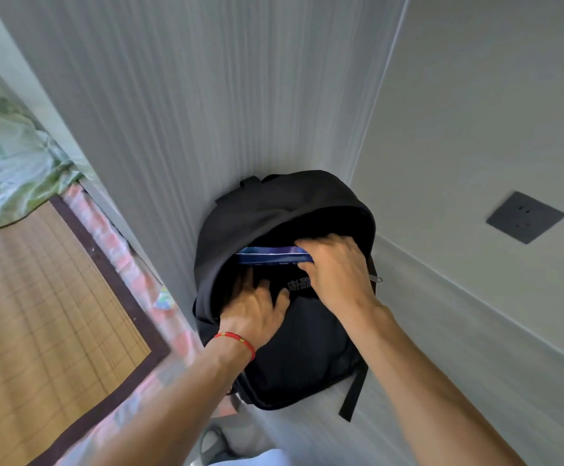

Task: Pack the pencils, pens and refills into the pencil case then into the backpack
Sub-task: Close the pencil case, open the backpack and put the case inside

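A black backpack [307,351] lies on a white surface in the corner, its main compartment open toward the wall. A blue and purple pencil case [270,255] sits flat in the opening, partly hidden inside. My right hand [336,270] grips the case's right end, fingers curled over it. My left hand [257,306], with a red string on the wrist, presses on the front edge of the opening with spread fingers reaching inside. No pencils, pens or refills show.
White walls meet right behind the backpack. A dark wall socket [525,217] is on the right wall. To the left lies a bed with a bamboo mat [38,314] and a green blanket [12,169]. A strap hangs at the backpack's lower right.
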`<state>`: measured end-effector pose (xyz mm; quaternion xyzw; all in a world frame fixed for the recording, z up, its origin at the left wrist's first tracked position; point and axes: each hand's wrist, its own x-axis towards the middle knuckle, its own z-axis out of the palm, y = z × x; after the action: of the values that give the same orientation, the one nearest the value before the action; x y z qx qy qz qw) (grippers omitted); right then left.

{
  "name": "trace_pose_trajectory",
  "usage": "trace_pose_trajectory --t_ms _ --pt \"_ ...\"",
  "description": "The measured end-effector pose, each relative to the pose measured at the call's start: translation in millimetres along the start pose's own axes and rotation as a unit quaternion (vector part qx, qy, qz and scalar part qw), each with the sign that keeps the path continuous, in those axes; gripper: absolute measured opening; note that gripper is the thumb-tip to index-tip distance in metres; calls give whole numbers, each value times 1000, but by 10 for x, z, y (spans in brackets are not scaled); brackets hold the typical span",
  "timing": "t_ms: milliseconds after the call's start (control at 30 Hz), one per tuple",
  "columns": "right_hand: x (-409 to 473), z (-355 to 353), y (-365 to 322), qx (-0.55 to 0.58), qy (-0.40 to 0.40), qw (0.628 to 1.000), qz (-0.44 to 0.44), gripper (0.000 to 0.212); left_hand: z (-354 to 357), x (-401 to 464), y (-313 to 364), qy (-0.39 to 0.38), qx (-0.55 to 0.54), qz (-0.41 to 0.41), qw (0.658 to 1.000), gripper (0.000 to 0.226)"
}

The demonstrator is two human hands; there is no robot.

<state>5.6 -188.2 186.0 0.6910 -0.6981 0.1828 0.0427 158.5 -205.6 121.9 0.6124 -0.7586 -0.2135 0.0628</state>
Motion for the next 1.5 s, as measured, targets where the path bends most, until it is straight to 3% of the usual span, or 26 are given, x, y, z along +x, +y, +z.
trace_pose_trajectory --t_ms 133,333,633,800,933,1200,1500 --pt "142 103 -4 3 6 1000 -23 29 24 45 -9 -18 52 14 998 57" --pt "267 284 20 2 -16 999 -49 31 68 -127 -35 9 40 34 999 57" --pt "334 573 133 10 -208 978 -29 31 68 -210 -37 29 61 48 997 60" --pt "219 584 105 -2 -147 986 -78 47 77 -184 -67 45 71 43 996 56" --pt "10 646 40 -3 -170 977 -131 51 86 -125 -67 34 44 71 996 54" --pt "17 777 103 -13 -205 971 -123 49 74 -86 -105 35 -14 76 996 48" --pt "287 802 90 -12 -325 942 -84 54 36 -22 -108 34 -56 72 995 41"
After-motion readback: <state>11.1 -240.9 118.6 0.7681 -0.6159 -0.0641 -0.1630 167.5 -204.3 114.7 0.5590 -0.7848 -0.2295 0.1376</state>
